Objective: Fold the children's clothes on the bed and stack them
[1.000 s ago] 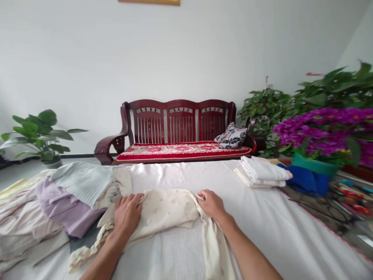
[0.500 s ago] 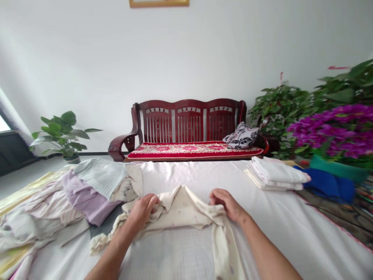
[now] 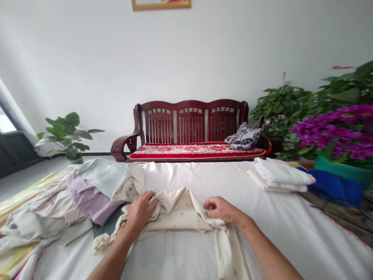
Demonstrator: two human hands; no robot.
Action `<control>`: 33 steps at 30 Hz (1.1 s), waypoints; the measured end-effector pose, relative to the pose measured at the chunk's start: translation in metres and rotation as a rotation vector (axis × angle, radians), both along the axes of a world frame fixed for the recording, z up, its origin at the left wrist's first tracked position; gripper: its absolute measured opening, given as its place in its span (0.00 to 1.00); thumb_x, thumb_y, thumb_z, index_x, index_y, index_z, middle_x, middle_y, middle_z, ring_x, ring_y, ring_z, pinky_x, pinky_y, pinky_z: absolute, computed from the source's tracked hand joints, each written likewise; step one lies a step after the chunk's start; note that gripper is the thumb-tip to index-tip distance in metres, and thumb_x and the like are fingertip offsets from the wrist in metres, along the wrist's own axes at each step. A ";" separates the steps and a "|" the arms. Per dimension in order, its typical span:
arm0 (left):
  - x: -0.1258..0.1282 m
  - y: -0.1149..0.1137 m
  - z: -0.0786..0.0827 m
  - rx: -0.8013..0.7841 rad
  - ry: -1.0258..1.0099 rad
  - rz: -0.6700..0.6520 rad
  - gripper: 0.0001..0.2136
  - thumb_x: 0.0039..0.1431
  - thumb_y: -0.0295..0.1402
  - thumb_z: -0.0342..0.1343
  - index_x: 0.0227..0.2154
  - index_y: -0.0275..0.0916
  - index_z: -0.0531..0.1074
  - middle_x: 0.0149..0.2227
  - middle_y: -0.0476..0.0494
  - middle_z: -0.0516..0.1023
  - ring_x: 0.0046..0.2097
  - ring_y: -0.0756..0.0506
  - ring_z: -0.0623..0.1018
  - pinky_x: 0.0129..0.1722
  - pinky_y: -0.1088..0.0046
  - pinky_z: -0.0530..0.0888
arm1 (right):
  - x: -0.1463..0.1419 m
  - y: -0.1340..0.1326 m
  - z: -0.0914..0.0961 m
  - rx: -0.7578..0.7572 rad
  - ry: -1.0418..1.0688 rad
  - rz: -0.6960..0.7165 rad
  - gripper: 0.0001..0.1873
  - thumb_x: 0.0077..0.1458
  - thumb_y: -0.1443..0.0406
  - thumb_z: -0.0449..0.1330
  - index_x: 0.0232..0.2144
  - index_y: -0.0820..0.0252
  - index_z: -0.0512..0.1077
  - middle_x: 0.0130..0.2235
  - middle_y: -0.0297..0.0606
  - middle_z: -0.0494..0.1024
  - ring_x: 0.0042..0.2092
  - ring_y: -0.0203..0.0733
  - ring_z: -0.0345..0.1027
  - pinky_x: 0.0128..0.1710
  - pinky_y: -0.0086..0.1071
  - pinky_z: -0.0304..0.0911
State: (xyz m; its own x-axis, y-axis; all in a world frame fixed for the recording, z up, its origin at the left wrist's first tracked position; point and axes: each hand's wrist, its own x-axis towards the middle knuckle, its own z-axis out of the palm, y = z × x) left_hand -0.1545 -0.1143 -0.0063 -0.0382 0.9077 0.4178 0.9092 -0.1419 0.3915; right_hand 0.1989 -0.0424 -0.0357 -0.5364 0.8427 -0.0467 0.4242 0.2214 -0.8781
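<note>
A cream garment (image 3: pixel 180 216) with faint small spots lies bunched on the white cloth (image 3: pixel 171 254) in front of me. My left hand (image 3: pixel 142 210) is closed over its left part, fingers curled into the fabric. At the garment's right shoulder-like bend, my right hand (image 3: pixel 220 209) pinches an edge between thumb and fingers. One long part of it (image 3: pixel 230 252) hangs toward me below that hand. A gathered, ruffled end (image 3: pixel 101 243) shows beyond my left forearm. Between the hands the upper edge rises in a peaked fold.
Left of my hands lies a heap of loose clothes, with a lilac piece (image 3: pixel 90 198) and a striped grey-blue one (image 3: pixel 103 175). A folded white stack (image 3: pixel 279 175) sits at the far right. Beyond are a wooden bench (image 3: pixel 189 120), purple flowers (image 3: pixel 338 130) and a potted plant (image 3: pixel 67 134).
My right hand has shifted slightly left and closed more tightly on the garment's edge. My left hand still grips the other side. The whole view has swung slightly left.
</note>
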 end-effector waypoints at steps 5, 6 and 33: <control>0.001 -0.001 0.003 0.397 -0.346 -0.030 0.04 0.59 0.34 0.53 0.33 0.42 0.71 0.35 0.47 0.76 0.38 0.45 0.76 0.41 0.71 0.72 | -0.003 -0.003 0.017 0.370 0.146 -0.332 0.06 0.43 0.68 0.55 0.24 0.58 0.73 0.23 0.30 0.70 0.27 0.35 0.61 0.28 0.28 0.56; 0.002 -0.002 0.005 0.440 -0.424 -0.030 0.03 0.59 0.34 0.53 0.33 0.42 0.70 0.37 0.47 0.77 0.38 0.46 0.76 0.39 0.72 0.72 | -0.001 -0.003 0.023 0.467 0.211 -0.446 0.05 0.44 0.68 0.55 0.24 0.58 0.72 0.25 0.31 0.71 0.28 0.37 0.62 0.30 0.29 0.58; -0.001 -0.016 0.033 0.337 -0.456 0.048 0.15 0.52 0.31 0.52 0.44 0.43 0.71 0.46 0.44 0.78 0.45 0.43 0.77 0.46 0.67 0.74 | -0.001 -0.016 0.055 0.599 -0.039 -0.641 0.21 0.50 0.63 0.60 0.48 0.51 0.75 0.34 0.35 0.78 0.35 0.44 0.69 0.38 0.34 0.61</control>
State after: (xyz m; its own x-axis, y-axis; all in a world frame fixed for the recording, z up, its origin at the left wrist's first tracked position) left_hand -0.1555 -0.1304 0.0268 -0.3203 0.7197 0.6160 0.6673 -0.2901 0.6859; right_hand 0.1983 -0.0587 0.0196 0.0414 0.8697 0.4919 0.6521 0.3495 -0.6728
